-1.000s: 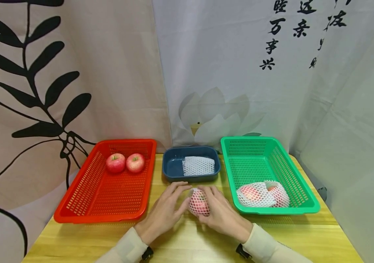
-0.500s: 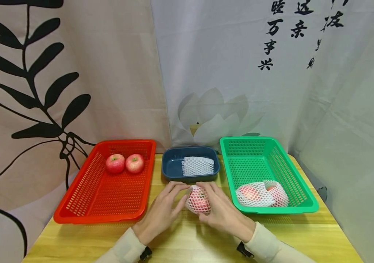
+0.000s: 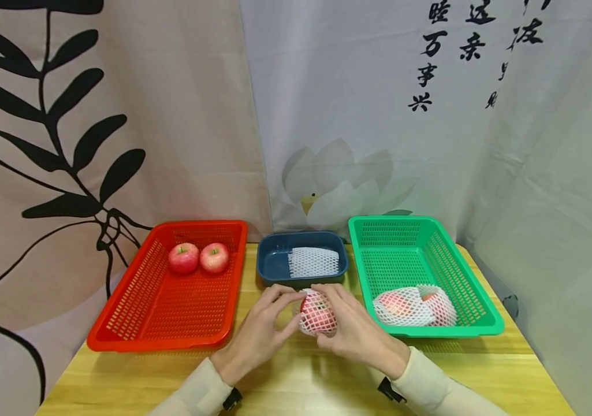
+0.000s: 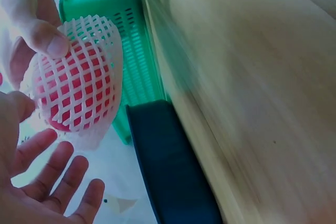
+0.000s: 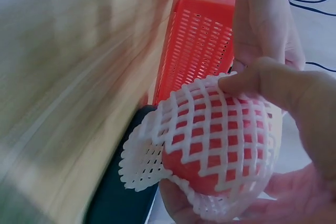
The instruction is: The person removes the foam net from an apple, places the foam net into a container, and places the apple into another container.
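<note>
Apple [image 3: 319,316] nudged rightward, right fingers [image 3: 332,297] gripping, left fingers [image 4: 69,180] seemingly loose, wooden table [image 3: 296,384], curtain [image 3: 192,115]

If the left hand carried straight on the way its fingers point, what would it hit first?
Most likely the net-wrapped apple that the right hand holds; it sits right by the left hand, and whether they already touch is hard to tell.

we count two bare apples [image 3: 214,257], three netted apples [image 3: 319,315], two baskets [image 3: 181,315], one blue tray [image 3: 274,263], at least one loose foam net [image 3: 313,262], two hands [image 3: 355,332] and one table [image 3: 296,387].
</note>
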The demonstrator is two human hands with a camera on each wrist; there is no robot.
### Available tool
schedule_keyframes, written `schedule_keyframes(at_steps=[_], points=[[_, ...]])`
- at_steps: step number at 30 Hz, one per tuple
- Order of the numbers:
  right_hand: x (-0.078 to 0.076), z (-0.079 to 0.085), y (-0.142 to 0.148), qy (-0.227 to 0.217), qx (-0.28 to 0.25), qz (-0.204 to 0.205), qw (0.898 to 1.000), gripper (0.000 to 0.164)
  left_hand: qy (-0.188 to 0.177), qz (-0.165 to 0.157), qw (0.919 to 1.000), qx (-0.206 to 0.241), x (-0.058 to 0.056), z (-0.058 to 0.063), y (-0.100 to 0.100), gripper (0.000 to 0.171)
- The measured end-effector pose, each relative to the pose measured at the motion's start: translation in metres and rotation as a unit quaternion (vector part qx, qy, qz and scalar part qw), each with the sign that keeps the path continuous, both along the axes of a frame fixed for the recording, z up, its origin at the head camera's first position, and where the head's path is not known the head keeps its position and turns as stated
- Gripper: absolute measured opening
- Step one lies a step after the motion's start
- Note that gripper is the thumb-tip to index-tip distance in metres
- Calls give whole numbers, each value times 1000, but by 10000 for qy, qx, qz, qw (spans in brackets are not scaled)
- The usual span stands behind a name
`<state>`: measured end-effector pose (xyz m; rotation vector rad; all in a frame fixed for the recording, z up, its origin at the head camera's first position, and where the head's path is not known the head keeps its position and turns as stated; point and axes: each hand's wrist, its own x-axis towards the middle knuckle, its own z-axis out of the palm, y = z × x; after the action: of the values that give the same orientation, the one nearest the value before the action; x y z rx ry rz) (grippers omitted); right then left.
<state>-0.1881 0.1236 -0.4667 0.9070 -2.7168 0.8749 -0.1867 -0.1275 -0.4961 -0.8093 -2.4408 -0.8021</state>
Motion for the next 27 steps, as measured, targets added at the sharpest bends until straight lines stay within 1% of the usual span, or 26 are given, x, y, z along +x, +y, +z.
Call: schedule_keyframes(at_steps=[4, 7, 15, 21, 27], points=[[0, 0, 1, 126, 16, 47, 9999, 94, 46, -228, 9997, 44, 0, 0, 3, 53], [1, 0, 2, 109, -6, 87, 9999, 94, 16, -392, 9992, 53, 0, 0, 5, 58], [2, 3, 3, 2, -35, 181, 9998, 101, -505, -677, 9964, 38, 4, 1, 6, 71], [1, 4, 3, 97, -6, 241, 9997, 106, -721, -898, 9933, 107, 4, 2, 9, 76], [2, 6, 6, -117, 2, 207, 9997, 115, -886, -1049, 9904, 137, 2, 2, 12, 75]])
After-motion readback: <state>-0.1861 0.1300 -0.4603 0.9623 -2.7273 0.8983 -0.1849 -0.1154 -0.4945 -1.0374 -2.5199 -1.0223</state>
